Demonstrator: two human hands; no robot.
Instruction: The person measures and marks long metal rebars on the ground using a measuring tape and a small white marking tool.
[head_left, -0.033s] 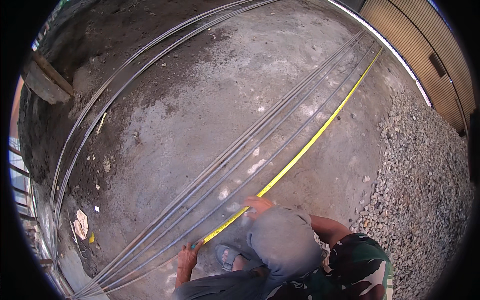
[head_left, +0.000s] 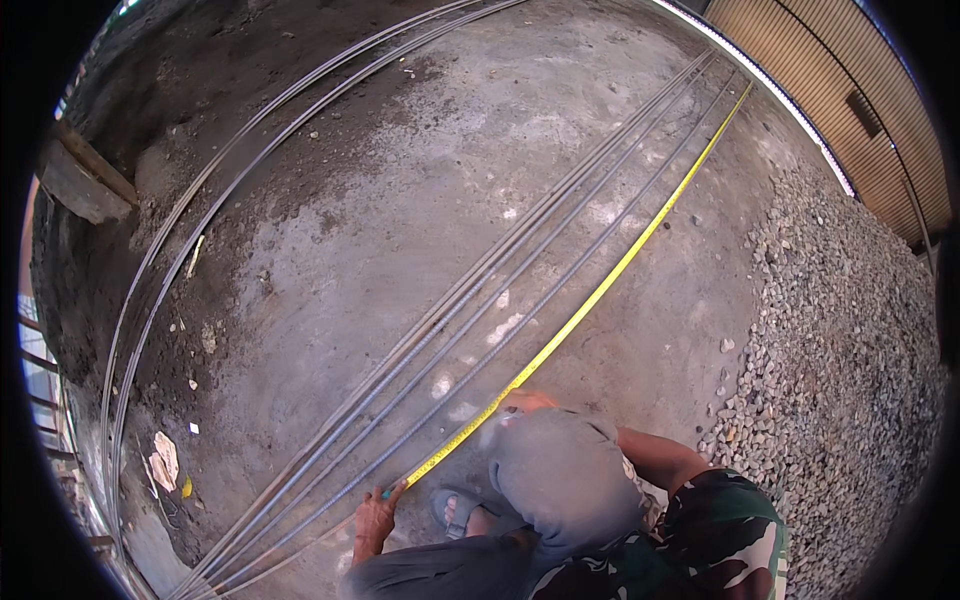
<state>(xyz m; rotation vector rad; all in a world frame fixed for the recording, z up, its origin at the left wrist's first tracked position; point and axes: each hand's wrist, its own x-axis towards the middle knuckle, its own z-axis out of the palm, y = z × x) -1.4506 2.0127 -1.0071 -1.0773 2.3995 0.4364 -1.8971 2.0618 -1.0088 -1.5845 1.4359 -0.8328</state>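
A yellow tape measure (head_left: 610,284) stretches diagonally over the grey floor, from the far right to my left hand (head_left: 375,522). The fingers of that hand are closed on the near end of the tape, and a small teal thing shows by them. My right hand (head_left: 530,400) is at the tape's edge farther along; my bent grey-clad knee (head_left: 560,480) hides most of its fingers. Several long steel reinforcing bars (head_left: 470,295) lie on the floor to the left of the tape, roughly along it.
Gravel (head_left: 840,340) is heaped on the right, near a ribbed tan panel (head_left: 820,70). More thin bars (head_left: 210,190) curve along the left over dark soil. A post base (head_left: 90,180) stands at the far left. My sandalled foot (head_left: 460,512) rests beside the tape.
My right hand has drawn back slightly to the right, and less of its fingers shows past the knee. The left hand stays in place; the view has shifted a little.
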